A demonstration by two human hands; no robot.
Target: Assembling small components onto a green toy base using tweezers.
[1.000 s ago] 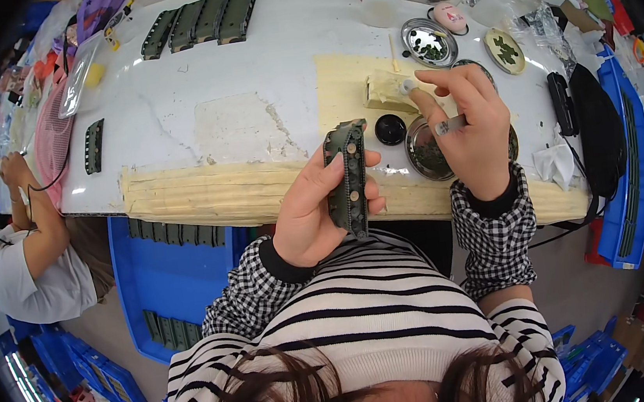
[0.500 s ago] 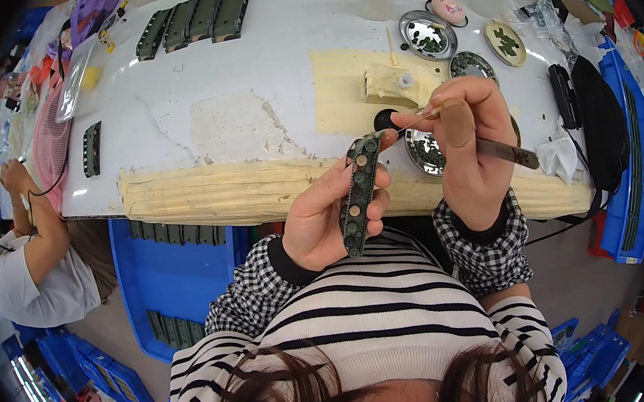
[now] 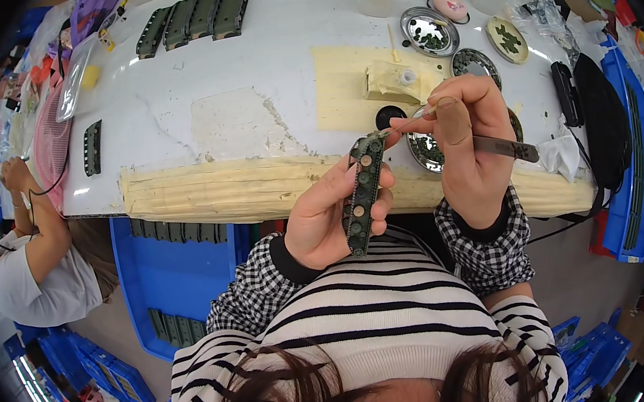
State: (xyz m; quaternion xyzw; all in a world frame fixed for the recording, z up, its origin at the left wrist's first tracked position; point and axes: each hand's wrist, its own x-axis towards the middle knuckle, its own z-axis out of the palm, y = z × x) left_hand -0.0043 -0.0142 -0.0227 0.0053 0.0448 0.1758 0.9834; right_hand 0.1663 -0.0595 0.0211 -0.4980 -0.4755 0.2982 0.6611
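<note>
My left hand [image 3: 318,219] is closed around a dark green model tank side piece [image 3: 363,200] with a row of round wheels, two showing pale centres. The piece stands tilted, its upper end towards the table. My right hand [image 3: 473,134] pinches a thin needle-like tool [image 3: 412,122] between thumb and forefinger, its tip at the upper end of the piece. Whether the tip touches is too small to tell. Metal tweezers [image 3: 506,148] lie tucked in the same hand, their end sticking out to the right. Tape covers the right thumb.
Just beyond the hands are a small black round dish [image 3: 390,116] and a tape-wrapped block [image 3: 392,82]. Metal dishes [image 3: 430,31] of small green parts stand at the right. Long green pieces [image 3: 193,18] lie far left. A blue bin [image 3: 177,283] sits below the table edge; a co-worker [image 3: 50,269] is at the left.
Both hands keep nearly the same pose, with the tool's tip still at the piece's upper end. The view has shifted very slightly.
</note>
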